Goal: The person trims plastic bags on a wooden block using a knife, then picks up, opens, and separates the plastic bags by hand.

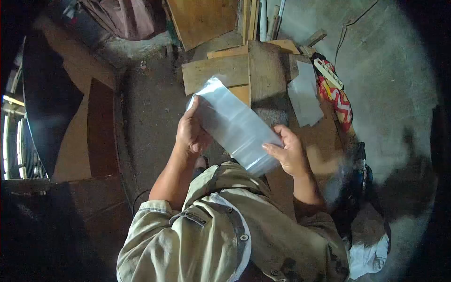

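A stack of clear plastic bags [232, 123], or folded plastic sheeting, is held slantwise in front of my body. My left hand [191, 127] grips its left side, with the thumb lying on top and the fingers hidden beneath. At the lower right end, my right hand [289, 151] pinches the plastic between thumb and fingers. The plastic looks shiny and slightly creased, its lower edge blurred. Whether it is one piece or several layers I cannot tell for certain.
Wooden boards [265, 75] lie ahead of me. Right of them are a pale sheet [304, 94], a white power strip [328, 74] and a red-yellow patterned cloth [339, 105]. A dark bottle [361, 157] stands at the right, near a white bag [369, 258]. Brown panels [101, 131] rise on the left.
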Available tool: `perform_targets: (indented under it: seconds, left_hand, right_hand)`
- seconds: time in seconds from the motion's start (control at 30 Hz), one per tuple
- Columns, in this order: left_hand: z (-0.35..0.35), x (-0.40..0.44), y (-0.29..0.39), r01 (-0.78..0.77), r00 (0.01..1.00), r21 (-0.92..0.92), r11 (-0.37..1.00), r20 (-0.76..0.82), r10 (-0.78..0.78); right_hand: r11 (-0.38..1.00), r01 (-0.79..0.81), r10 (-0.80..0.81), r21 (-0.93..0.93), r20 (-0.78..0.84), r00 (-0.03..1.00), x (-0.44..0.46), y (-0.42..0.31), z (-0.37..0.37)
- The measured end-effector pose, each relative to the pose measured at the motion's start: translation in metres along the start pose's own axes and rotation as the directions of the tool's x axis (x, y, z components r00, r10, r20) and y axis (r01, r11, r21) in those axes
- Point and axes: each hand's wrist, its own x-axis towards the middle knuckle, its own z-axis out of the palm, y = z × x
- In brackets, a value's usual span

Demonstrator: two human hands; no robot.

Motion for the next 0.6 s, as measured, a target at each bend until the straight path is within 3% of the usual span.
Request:
perform_targets:
  seconds: [0.07, 0.13, 0.23, 0.43, 0.5, 0.57, 0.6]
  left_hand:
    - [-0.002, -0.001, 0.004, 0.024, 1.0, -0.122, 0.992, 0.005, -0.024]
    - [0.008, -0.01, 0.009, 0.013, 1.0, -0.12, 0.993, -0.007, -0.014]
    - [0.001, -0.009, 0.007, -0.035, 0.998, -0.106, 0.994, -0.053, 0.03]
    - [0.003, -0.012, 0.009, -0.051, 0.999, -0.179, 0.983, 0.002, 0.052]
    - [0.002, -0.011, 0.009, -0.075, 0.997, -0.226, 0.971, 0.003, 0.078]
    - [0.002, -0.015, 0.01, -0.094, 0.993, -0.147, 0.985, -0.08, 0.083]
    - [-0.002, -0.014, 0.01, -0.109, 0.994, -0.167, 0.98, -0.032, 0.105]
  right_hand:
    - [0.999, 0.024, -0.024, -0.044, -0.012, 1.0, -0.003, -0.005, 0.003]
    - [0.996, 0.032, -0.017, 0.088, -0.164, 0.986, -0.003, -0.009, 0.01]
    - [0.982, 0.108, -0.068, 0.157, -0.238, 0.969, -0.002, -0.004, 0.015]
    - [0.93, 0.202, -0.107, 0.308, -0.298, 0.948, -0.002, 0.003, 0.025]
    - [0.932, 0.207, -0.118, 0.296, -0.293, 0.949, -0.002, 0.009, 0.026]
    - [0.956, 0.237, -0.178, 0.171, -0.302, 0.937, -0.002, 0.01, 0.027]
    - [0.944, 0.222, -0.133, 0.243, -0.334, 0.933, -0.003, 0.004, 0.032]
